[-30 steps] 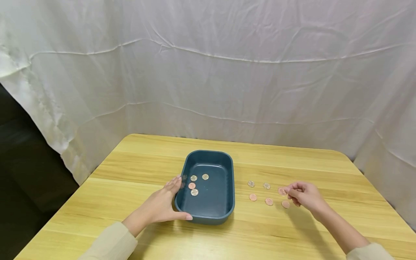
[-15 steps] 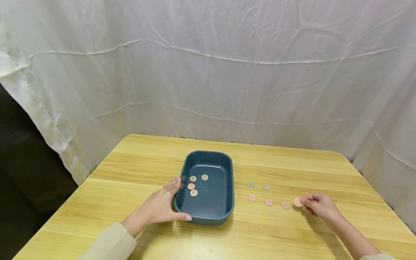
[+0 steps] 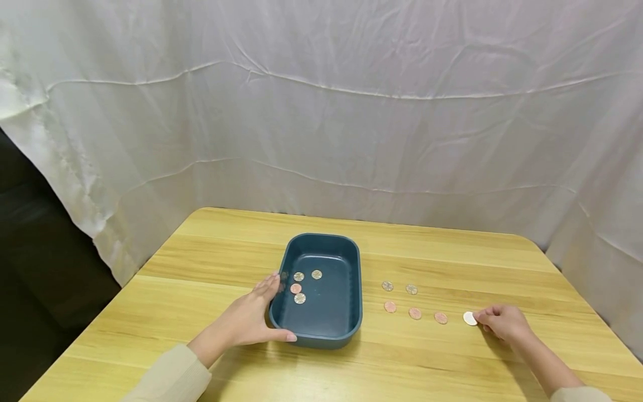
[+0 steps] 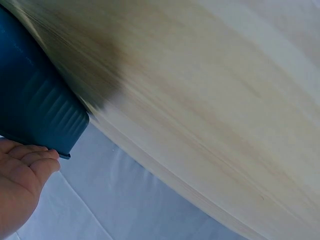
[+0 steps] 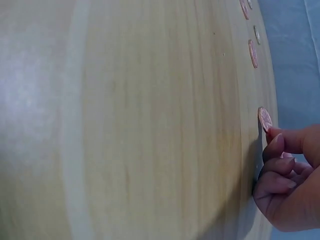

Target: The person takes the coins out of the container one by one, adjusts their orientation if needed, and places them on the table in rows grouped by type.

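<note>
A dark blue tray [image 3: 355, 290] stands mid-table with several coins [image 3: 298, 287] in its left half. My left hand [image 3: 251, 318] rests flat against the tray's near left corner [image 4: 35, 110], fingers [image 4: 30, 160] along the side and thumb along the front wall. Right of the tray, several coins lie in two rows [image 3: 402, 298]. The rightmost coin [image 3: 470, 318] lies on the wood, glinting. My right hand [image 3: 486, 319], fingers curled, has its index fingertip on that coin's edge [image 5: 264, 119]. The thumb is hidden.
The light wooden table [image 3: 211, 262] is backed by a white cloth [image 3: 321, 111] on the far and right sides. Its right edge runs close past my right hand. A dark gap [image 3: 35, 268] lies off the left edge.
My right hand carried a copper coin from the upper row rightward and down to the end of the lower row, where it now lies. The left hand and tray stayed still.
</note>
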`<state>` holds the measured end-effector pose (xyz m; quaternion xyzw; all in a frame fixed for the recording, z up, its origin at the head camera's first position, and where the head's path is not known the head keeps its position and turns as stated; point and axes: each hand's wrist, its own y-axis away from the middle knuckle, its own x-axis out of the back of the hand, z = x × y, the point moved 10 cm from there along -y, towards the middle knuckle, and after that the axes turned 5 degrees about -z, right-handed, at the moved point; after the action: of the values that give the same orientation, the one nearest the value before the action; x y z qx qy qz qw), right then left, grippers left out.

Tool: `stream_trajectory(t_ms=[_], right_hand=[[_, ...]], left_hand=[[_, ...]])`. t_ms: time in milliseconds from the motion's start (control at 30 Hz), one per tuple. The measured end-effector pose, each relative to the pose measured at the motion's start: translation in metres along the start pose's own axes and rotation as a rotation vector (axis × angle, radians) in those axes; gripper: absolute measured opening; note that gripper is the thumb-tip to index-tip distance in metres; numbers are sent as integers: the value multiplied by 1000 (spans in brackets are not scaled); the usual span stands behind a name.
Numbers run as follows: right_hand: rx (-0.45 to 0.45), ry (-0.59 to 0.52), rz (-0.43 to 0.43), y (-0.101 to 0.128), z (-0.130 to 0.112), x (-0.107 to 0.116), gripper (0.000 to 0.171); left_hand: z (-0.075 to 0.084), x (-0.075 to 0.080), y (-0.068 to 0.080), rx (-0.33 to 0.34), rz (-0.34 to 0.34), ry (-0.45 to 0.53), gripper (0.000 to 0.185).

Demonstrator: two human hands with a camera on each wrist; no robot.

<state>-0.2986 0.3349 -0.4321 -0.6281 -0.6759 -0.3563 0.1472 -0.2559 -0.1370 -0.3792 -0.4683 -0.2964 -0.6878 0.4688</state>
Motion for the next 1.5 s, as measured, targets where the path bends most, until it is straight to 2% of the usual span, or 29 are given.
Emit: stream_trajectory(t_ms=[267, 367, 533, 700, 767, 933, 1100, 1500], right_hand=[[25, 160, 50, -1, -9, 3, 23], [32, 182, 59, 1, -11, 3, 22], [48, 197, 72, 3, -14, 3, 20], [48, 149, 69, 6, -16, 2, 22], [75, 142, 85, 8, -22, 2, 24], [208, 134, 185, 17, -52, 3, 29], [334, 61, 249, 27, -83, -1, 26], [551, -64, 268, 45, -137, -23, 14]], left_hand=[[-1, 0, 0, 0, 5, -1, 120], [-1, 0, -1, -4, 8, -4, 120], [0, 0, -1, -10, 12, -3, 120], [0, 0, -1, -13, 9, -1, 120], [0, 0, -1, -12, 8, -1, 120], [-1, 0, 0, -4, 7, -2, 119], [-1, 0, 0, 1, 2, -9, 120], [3, 2, -1, -4, -19, -27, 119]])
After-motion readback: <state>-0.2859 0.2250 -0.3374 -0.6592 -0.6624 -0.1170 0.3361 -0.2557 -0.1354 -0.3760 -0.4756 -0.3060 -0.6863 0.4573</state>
